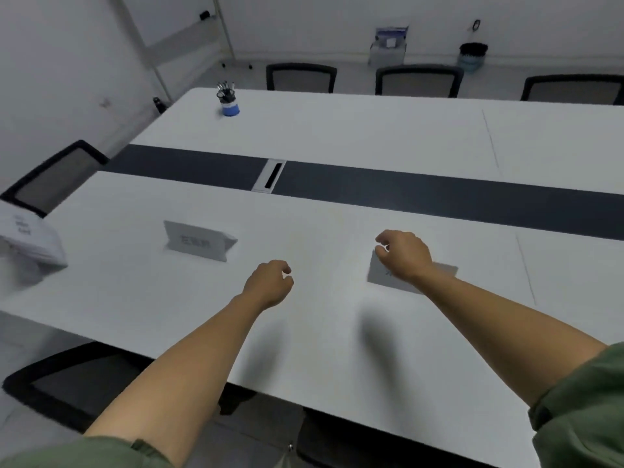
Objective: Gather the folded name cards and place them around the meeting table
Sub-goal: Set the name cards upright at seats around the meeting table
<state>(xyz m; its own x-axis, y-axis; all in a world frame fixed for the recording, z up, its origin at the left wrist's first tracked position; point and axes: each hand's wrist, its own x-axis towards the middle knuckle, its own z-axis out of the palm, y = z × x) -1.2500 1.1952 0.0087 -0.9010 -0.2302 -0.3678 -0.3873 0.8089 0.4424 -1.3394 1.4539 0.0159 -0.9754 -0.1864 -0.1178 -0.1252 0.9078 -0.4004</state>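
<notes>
A folded white name card (197,242) stands upright on the white meeting table (337,136), left of my hands. A second name card (381,273) stands right of centre, partly hidden behind my right hand (403,253), which hovers over its top edge with curled fingers; whether it touches the card I cannot tell. My left hand (270,282) floats above bare tabletop between the two cards, fingers loosely curled around nothing. A stack of more folded cards (32,238) lies at the table's left end.
A blue pen holder (229,101) stands at the far left of the table. A dark strip with a cable slot (271,175) runs along the middle. Black chairs (300,77) line the far side, the left end and the near edge.
</notes>
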